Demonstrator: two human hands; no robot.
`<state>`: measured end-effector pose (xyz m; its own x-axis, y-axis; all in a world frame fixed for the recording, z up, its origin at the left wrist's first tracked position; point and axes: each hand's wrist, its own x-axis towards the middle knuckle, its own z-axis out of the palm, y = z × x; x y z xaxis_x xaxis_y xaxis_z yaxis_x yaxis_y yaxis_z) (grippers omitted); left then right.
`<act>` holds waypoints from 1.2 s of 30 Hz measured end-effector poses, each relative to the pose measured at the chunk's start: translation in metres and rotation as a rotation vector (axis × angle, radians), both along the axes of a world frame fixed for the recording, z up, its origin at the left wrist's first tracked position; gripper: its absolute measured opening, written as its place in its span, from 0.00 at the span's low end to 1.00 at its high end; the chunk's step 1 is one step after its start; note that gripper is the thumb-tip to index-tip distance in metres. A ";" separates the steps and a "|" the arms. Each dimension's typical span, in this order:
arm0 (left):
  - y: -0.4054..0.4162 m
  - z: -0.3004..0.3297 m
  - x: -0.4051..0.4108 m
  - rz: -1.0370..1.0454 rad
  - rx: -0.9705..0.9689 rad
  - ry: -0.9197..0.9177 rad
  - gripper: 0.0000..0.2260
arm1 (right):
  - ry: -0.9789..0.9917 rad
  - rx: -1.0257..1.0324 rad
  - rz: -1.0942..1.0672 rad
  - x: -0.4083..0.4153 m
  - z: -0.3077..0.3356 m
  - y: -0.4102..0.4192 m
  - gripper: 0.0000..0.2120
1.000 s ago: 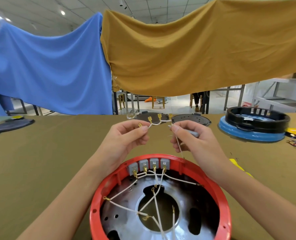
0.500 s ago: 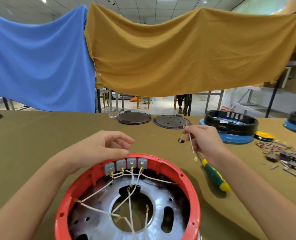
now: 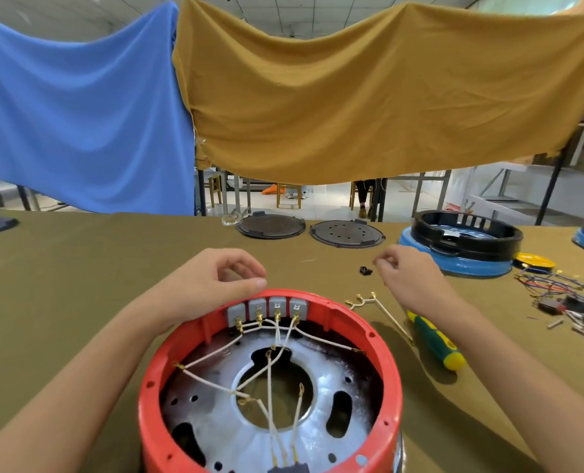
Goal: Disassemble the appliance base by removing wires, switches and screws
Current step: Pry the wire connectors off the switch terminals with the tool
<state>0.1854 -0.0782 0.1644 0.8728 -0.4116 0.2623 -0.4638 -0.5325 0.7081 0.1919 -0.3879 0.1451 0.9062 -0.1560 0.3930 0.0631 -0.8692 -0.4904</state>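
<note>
I am seeing the red base [image 3: 270,387] sitting near, at the middle of the table [image 3: 79,285], open side up, with white wires [image 3: 215,356] crossing inside and four grey switches [image 3: 266,308] lining its far rim. The left hand [image 3: 212,285] is hovering just beyond that rim, forearm angling in from the near left, fingers loosely curled and holding nothing. The right hand [image 3: 410,278] is reaching farther right, above the table, fingertips drawn together; I cannot tell whether they are pinching anything. A loose wire [image 3: 376,307] is lying on the table beneath it, beside a screwdriver [image 3: 435,341].
</note>
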 end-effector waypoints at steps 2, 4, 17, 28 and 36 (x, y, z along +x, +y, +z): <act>0.009 0.004 0.001 -0.030 0.019 0.116 0.06 | -0.064 0.242 0.165 -0.006 0.006 0.010 0.04; 0.014 0.006 0.000 -0.082 0.128 0.235 0.09 | -0.089 0.516 0.326 -0.014 0.013 0.023 0.03; 0.008 0.002 0.000 0.013 0.141 0.232 0.12 | -0.060 0.617 0.700 -0.051 0.021 0.080 0.13; 0.006 -0.004 0.003 -0.011 0.070 0.210 0.09 | 0.015 0.599 0.604 -0.054 0.030 0.075 0.16; 0.016 0.006 0.000 -0.008 0.088 0.379 0.17 | 0.028 0.467 0.626 -0.050 0.020 0.074 0.13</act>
<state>0.1851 -0.0626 0.1700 0.8978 -0.4252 -0.1148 -0.1823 -0.5962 0.7819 0.1421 -0.3144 0.1653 0.8888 0.2441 0.3878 0.4556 -0.3787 -0.8057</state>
